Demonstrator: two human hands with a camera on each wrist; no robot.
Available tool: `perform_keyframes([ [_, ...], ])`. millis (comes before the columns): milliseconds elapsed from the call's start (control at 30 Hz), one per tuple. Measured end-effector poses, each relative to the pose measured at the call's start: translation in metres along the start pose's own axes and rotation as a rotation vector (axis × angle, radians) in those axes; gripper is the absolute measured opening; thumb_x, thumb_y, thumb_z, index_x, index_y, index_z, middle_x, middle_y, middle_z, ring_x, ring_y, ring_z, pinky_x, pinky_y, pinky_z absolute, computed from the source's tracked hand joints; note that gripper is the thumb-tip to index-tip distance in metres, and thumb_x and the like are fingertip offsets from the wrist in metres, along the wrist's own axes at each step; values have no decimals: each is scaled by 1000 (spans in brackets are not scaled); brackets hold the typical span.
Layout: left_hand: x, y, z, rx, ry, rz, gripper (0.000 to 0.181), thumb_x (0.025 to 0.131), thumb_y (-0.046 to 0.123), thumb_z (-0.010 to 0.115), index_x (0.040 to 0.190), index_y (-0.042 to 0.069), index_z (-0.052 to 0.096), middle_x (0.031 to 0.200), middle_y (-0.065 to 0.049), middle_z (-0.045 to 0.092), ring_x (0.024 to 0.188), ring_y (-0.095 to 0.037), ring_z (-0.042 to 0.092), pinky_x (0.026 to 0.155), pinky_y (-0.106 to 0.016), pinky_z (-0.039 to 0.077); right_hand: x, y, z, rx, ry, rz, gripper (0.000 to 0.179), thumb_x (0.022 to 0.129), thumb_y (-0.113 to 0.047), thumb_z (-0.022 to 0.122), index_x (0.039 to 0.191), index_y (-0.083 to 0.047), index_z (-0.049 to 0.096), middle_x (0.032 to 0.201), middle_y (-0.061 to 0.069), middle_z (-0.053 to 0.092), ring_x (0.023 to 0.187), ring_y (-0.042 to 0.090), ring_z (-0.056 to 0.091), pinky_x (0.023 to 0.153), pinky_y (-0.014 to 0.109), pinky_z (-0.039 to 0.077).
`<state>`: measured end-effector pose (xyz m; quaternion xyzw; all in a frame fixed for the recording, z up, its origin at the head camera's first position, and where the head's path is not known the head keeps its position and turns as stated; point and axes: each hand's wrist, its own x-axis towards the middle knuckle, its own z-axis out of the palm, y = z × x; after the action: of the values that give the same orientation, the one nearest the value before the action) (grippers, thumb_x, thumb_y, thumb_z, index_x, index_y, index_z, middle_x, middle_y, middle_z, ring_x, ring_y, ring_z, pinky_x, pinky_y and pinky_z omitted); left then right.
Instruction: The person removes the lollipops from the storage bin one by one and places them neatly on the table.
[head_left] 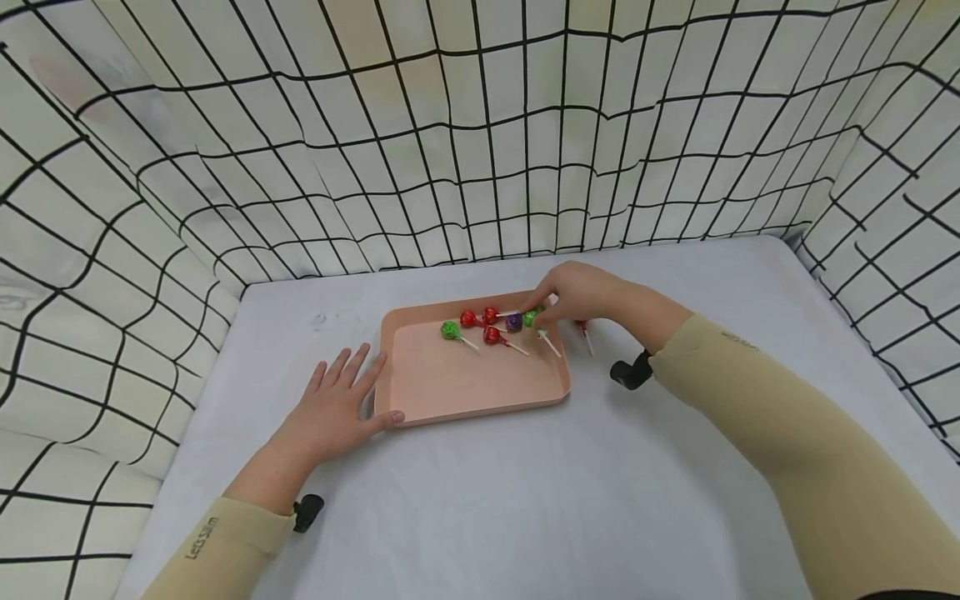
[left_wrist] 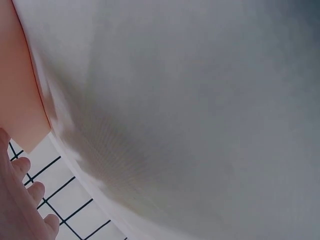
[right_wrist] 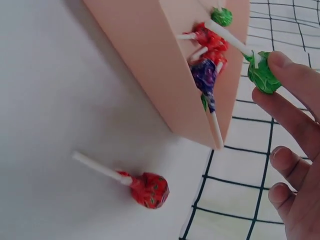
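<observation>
My right hand (head_left: 581, 292) is over the right end of a pink tray (head_left: 450, 383). Thumb and forefinger pinch a green-wrapped lollipop (right_wrist: 263, 74) by its round head, its white stick pointing away from the fingers. Inside the tray lie a purple lollipop (head_left: 513, 322), several red lollipops (head_left: 491, 335) and another green lollipop (head_left: 449, 330) towards the left. My left hand (head_left: 337, 408) rests at the tray's left side, fingers spread and thumb on the near corner; the left wrist view catches only some of its fingers.
Just outside the tray's right side, a red lollipop (right_wrist: 150, 190) lies on the white-covered table (head_left: 480, 500). A white backdrop with a black grid (head_left: 487, 150) rises behind the table and along both sides.
</observation>
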<state>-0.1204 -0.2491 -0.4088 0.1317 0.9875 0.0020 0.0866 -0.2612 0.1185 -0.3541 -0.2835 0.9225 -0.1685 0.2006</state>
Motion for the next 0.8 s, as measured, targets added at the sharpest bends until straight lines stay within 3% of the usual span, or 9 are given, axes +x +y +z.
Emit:
perform_keyframes([
  [300, 0, 0, 0, 8, 3, -4, 101, 75, 81, 35, 150, 17, 14, 155, -13, 8, 140, -37, 5, 111, -58, 2, -16, 30, -9, 18, 97, 48, 32, 78, -44, 71, 109, -37, 69, 97, -16, 64, 82, 16, 50, 66, 31, 45],
  [567, 0, 0, 1, 6, 2, -4, 102, 74, 83, 34, 150, 17, 13, 155, -13, 8, 140, -37, 5, 111, -58, 2, -34, 63, -9, 53, 104, 135, 32, 79, -42, 70, 110, -34, 68, 108, -11, 65, 97, 16, 52, 77, 33, 47],
  [800, 1, 0, 1, 13, 2, -3, 102, 74, 83, 34, 150, 17, 13, 155, -13, 8, 140, -37, 5, 111, -58, 2, -41, 80, -8, 68, 111, 180, 36, 79, -40, 71, 114, -32, 67, 110, -5, 64, 98, 17, 53, 77, 34, 47],
])
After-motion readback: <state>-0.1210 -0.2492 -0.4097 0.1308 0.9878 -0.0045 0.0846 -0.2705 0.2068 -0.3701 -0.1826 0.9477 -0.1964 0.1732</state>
